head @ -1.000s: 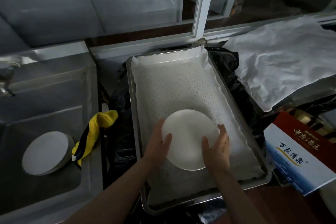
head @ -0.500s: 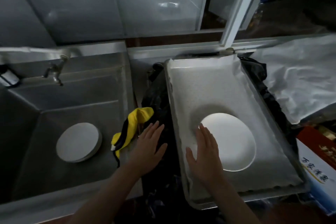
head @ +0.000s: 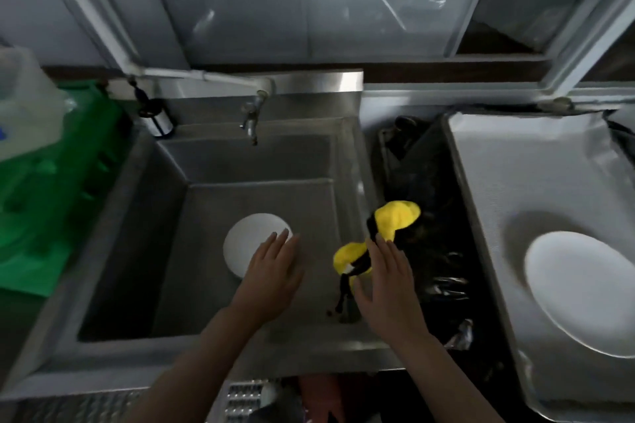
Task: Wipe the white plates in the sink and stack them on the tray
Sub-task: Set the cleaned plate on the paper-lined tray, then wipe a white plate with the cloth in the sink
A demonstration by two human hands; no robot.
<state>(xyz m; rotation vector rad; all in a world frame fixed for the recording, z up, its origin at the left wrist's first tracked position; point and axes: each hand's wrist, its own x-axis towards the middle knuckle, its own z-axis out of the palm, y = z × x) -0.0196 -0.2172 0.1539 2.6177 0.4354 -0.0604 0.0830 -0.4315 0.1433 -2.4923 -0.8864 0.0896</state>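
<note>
White plates [head: 251, 240] lie stacked on the floor of the steel sink [head: 240, 161]. My left hand [head: 273, 276] hovers over their right edge with fingers straight, holding nothing. My right hand [head: 386, 285] is spread flat over a yellow and black cloth [head: 388, 223] draped on the sink's right rim; whether it touches the cloth I cannot tell. One white plate [head: 584, 288] lies on the paper-lined metal tray [head: 498, 154] at the right.
A tap [head: 252, 113] juts over the sink's back wall. Black plastic [head: 433, 216] fills the gap between sink and tray. A green crate [head: 51, 189] stands left of the sink. Window frames run along the back.
Both hands left the tray and moved left: the left from beside the cloth to over the sink plates, the right from the tray plate to over the cloth. The view swung left.
</note>
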